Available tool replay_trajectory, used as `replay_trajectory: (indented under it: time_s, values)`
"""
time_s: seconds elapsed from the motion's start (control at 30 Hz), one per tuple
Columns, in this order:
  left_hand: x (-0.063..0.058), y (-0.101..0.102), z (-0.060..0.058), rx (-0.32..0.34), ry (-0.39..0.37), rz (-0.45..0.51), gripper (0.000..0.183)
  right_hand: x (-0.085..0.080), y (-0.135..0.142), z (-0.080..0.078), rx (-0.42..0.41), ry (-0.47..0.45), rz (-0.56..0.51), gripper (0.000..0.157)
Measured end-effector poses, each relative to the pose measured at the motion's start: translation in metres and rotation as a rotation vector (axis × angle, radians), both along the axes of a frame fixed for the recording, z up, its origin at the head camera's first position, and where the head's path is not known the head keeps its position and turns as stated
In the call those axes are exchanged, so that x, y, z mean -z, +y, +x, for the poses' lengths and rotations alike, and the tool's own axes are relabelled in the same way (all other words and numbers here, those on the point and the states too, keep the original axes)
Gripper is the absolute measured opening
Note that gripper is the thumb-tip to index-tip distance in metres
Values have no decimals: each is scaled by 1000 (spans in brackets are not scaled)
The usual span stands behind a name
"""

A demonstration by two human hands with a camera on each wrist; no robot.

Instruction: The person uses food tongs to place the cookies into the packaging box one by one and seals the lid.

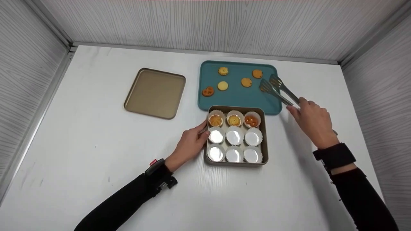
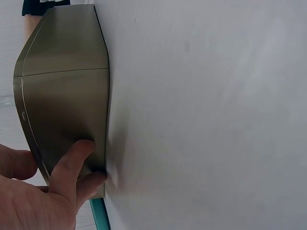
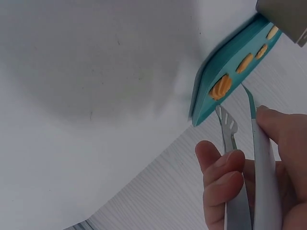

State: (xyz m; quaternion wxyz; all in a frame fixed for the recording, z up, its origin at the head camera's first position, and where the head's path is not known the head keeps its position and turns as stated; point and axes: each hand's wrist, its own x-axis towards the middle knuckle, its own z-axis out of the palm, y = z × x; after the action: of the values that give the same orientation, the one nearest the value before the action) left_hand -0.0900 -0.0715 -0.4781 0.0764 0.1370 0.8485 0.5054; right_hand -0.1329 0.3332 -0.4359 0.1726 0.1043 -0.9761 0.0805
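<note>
My left hand (image 1: 192,141) grips the left wall of a square gold tin (image 1: 237,164), thumb at the rim and fingers against the outside. Inside stand rows of white paper cups (image 1: 234,135). The far row holds a flower-shaped cookie (image 1: 215,120), a ring-like cookie (image 1: 233,120) and a small pretzel (image 1: 251,120). My right hand (image 1: 314,120) holds metal tongs (image 1: 285,93) with slotted heads, spread apart over the right side of a teal tray (image 1: 237,102). A swirled cookie (image 3: 221,87) lies near the tong tips; the slotted head partly hides it in the head view.
Other cookies lie on the tray: a pretzel (image 1: 208,91), a pale round cookie (image 1: 222,85), a yellow one (image 1: 223,71) and scalloped ones (image 1: 246,82). A flat gold lid (image 1: 155,93) lies left on the white table (image 1: 96,144). Grey panels (image 1: 205,25) enclose the table.
</note>
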Motion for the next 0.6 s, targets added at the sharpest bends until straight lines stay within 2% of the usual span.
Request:
replay_trajectory:
  time_s: [0.13,0.3,0.6]
  values:
    - [1,1,0,0,6,0,51,3,0,-1,15,-41,-13,47]
    - [2,1,0,2,7,1,51,9,0,-1,22,-50,-10,47]
    - [-1,1,1,0,6,-8,52,22,-1,0,16,16,6,44]
